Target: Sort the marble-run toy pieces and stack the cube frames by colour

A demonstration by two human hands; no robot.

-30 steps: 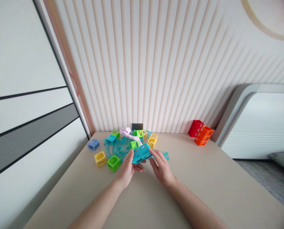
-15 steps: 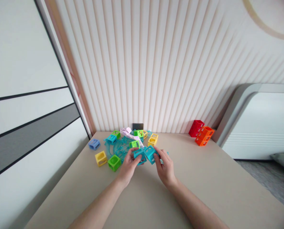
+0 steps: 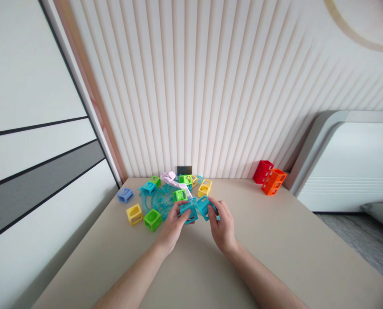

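Observation:
My left hand is closed round a teal hollow cube block just above the table. Between the fingers and thumb of my right hand is a second teal block, tilted. The two blocks are side by side with their near edges close together; whether they touch I cannot tell. Right behind my left hand are a green block and several clear teal track pieces. A second green block sits to the left of that hand, beside a yellow block.
A blue block lies at the table's left edge. Behind the hands are a pale pink track piece and a yellow block pair. Red blocks and orange blocks stand far right. A black wall socket is behind.
My right hand has turned its teal block slightly, tilting it more. My left hand keeps its block nearly still. The whole view has shifted a little.

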